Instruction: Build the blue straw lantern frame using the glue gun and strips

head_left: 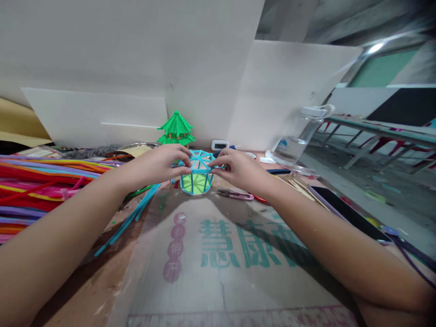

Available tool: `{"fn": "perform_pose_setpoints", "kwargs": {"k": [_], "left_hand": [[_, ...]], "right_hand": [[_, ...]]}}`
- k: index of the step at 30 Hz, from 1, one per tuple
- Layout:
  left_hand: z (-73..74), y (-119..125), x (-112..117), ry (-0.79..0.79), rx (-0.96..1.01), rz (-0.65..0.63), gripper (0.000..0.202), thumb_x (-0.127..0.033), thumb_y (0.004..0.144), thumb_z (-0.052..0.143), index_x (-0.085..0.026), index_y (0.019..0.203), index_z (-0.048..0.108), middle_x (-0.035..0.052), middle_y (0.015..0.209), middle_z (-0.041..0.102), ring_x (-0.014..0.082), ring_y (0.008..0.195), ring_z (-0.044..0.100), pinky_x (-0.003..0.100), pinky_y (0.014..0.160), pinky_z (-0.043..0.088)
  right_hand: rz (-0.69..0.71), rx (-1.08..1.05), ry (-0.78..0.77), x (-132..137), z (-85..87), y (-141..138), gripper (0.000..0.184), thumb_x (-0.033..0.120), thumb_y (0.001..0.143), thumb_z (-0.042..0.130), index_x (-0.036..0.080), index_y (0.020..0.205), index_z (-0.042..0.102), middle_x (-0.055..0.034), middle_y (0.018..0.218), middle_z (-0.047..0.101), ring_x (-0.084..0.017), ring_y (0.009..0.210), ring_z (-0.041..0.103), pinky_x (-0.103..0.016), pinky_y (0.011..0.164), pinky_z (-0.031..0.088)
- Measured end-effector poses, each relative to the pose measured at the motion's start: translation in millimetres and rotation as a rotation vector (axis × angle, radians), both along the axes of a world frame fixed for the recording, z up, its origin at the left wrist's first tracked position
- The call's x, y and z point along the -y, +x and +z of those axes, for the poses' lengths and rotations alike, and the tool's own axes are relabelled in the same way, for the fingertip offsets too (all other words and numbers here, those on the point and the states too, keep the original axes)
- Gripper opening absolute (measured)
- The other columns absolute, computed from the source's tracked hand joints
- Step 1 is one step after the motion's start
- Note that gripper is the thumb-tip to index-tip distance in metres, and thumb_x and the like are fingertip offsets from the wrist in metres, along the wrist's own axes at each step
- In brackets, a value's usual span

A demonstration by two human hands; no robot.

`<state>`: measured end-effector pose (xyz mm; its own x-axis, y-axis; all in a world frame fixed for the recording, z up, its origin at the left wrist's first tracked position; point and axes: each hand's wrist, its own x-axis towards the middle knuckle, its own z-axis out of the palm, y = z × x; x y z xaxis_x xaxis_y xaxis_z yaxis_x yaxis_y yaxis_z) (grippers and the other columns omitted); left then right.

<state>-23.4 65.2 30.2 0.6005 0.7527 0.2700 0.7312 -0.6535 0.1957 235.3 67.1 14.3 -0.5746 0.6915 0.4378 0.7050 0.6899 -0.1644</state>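
Observation:
A small round frame of blue pipe cleaners stands on the far part of the work surface, with spokes across its top and a yellow-green round base. My left hand pinches its top rim from the left, thumb and fingers closed. From the right, my right hand grips the same rim with curled fingers. Just behind my left hand rises a green two-tiered pagoda model, its lower part hidden. A pair of thread snips lies below my right hand.
Bundles of coloured pipe cleaners fill the left side; loose blue pipe cleaners lie nearer. A printed translucent sheet covers the front. At the right are a water bottle and a phone. A small digital timer stands behind.

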Motion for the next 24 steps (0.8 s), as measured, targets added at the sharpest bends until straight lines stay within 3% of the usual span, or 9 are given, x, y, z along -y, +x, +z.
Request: {"fn": "perform_pose_setpoints", "kwargs": {"k": [13, 24], "left_hand": [[-0.5, 0, 1, -0.013, 0.003, 0.014, 0.038, -0.054, 0.091, 0.054, -0.022, 0.095, 0.074, 0.0096, 0.134, 0.063, 0.0306, 0.119, 0.062, 0.047, 0.107, 0.047], [-0.2, 1, 1, -0.021, 0.006, 0.011, 0.037, -0.054, 0.090, 0.055, -0.022, 0.093, 0.074, 0.0101, 0.133, 0.064, 0.0309, 0.119, 0.061, 0.047, 0.106, 0.047]], "right_hand": [[0.072, -0.145, -0.064, -3, -11.6, -6, 0.020, 0.019, 0.087, 0.064, 0.020, 0.105, 0.073, -0.0066, 0.106, 0.058, -0.020, 0.096, 0.061, -0.033, 0.088, 0.046], [0.061, -0.188, -0.072, -8, -15.9, -6, 0.014, 0.021, 0.087, 0.065, 0.021, 0.099, 0.073, -0.0056, 0.103, 0.057, -0.021, 0.095, 0.059, -0.034, 0.087, 0.046]]}}
